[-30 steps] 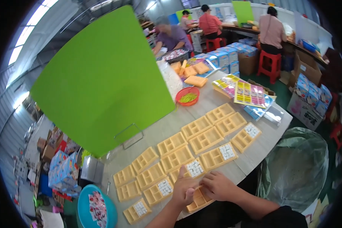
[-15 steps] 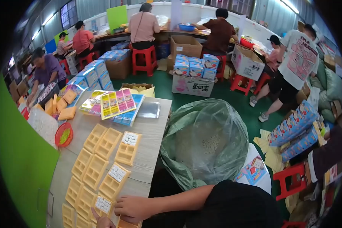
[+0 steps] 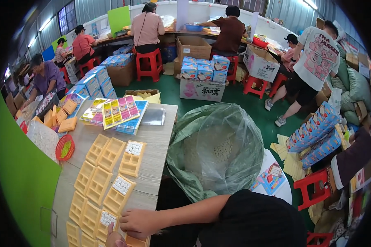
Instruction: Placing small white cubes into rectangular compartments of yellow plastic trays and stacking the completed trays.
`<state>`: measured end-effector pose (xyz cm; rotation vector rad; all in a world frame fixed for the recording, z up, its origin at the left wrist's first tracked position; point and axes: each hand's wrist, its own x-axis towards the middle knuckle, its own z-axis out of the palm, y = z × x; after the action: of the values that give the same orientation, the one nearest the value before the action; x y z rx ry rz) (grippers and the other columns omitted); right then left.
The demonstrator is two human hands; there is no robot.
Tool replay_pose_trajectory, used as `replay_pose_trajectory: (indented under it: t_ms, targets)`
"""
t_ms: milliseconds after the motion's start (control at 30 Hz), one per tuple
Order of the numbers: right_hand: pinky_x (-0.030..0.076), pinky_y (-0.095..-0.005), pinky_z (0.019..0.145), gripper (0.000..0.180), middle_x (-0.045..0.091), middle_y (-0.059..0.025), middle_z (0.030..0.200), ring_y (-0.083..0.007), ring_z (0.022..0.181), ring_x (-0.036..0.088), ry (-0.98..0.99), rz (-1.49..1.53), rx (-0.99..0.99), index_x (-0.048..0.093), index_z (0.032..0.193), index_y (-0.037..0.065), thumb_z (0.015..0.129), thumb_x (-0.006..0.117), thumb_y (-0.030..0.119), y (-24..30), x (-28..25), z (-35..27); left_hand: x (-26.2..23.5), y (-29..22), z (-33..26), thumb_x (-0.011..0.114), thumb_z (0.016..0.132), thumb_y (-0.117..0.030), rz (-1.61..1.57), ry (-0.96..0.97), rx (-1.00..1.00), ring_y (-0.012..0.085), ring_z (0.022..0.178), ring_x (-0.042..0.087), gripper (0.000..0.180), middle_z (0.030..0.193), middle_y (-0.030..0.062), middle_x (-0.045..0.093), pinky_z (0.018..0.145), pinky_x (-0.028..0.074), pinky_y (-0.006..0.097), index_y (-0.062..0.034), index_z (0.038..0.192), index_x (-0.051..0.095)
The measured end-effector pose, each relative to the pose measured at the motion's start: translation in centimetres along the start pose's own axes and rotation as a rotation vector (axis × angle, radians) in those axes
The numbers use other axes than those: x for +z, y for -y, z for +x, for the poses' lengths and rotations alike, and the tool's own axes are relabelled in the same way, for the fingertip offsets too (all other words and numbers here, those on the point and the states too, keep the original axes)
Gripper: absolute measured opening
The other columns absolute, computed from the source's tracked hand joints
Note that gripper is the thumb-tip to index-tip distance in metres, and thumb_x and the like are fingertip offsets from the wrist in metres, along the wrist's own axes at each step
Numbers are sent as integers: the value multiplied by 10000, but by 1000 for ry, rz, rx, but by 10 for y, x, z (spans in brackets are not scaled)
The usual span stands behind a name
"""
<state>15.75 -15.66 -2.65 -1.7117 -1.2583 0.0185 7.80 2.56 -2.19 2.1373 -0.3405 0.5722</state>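
Observation:
At the lower edge, my left hand [image 3: 116,239] stretches a finger toward the white pieces [image 3: 108,218] in a pale yellow compartment tray [image 3: 102,230]. Beside it, my right hand [image 3: 139,222] bends its fingers down, close together, at that tray's right side and over another tray [image 3: 135,241]. Whatever those fingers hold is hidden. Farther up the right-hand row, two more trays carry small white block-like pieces [image 3: 122,185] in one compartment each. Several trays [image 3: 98,185] to the left show bare compartments.
A green plastic bag [image 3: 181,164] with small pale pieces inside stands right of the table [image 3: 154,164]. Printed sheets [image 3: 119,112], a clear plastic lid [image 3: 154,116] and a red basket [image 3: 69,140] lie farther back. Blue boxes [image 3: 313,127] and red stools [image 3: 313,187] stand right. Several people work around.
The view has shifted slightly, so the table and bag appear a little farther left. My left finger still points at the white pieces, and my right hand stays over the near trays.

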Motion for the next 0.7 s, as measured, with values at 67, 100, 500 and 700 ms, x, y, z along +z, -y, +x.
replay_pose_trajectory:
  t_ms: [67,100,500,700]
  targets:
    - [464,-432,842,123,628,-142,936,-344,903,587,-1,11,5,611,874,25,898,651,139,-2,1,1,0,0,0,304,1096,-552,-7,-4,-21,181,527,244,704,566,53,279,1072,463,603,-15,646,372]
    - [463,-432,846,121,630,-142,939,-342,910,588,-1,8,15,612,874,27,896,654,139,-3,3,1,0,1,0,306,1093,-561,19,14,-43,178,531,235,698,570,52,267,1070,464,604,-25,648,357]
    - [466,-431,853,130,633,-141,932,-338,902,602,20,5,11,623,869,19,889,660,142,-6,4,0,3,-2,2,322,1091,-575,-86,15,-242,161,560,192,667,600,31,207,1021,495,549,-64,666,258]
    - [471,-439,841,125,629,-150,920,-345,900,600,11,-7,24,628,862,18,885,656,137,-5,4,0,2,1,1,331,1102,-526,-62,-14,-181,150,553,191,638,592,23,204,1179,337,632,-72,660,254]
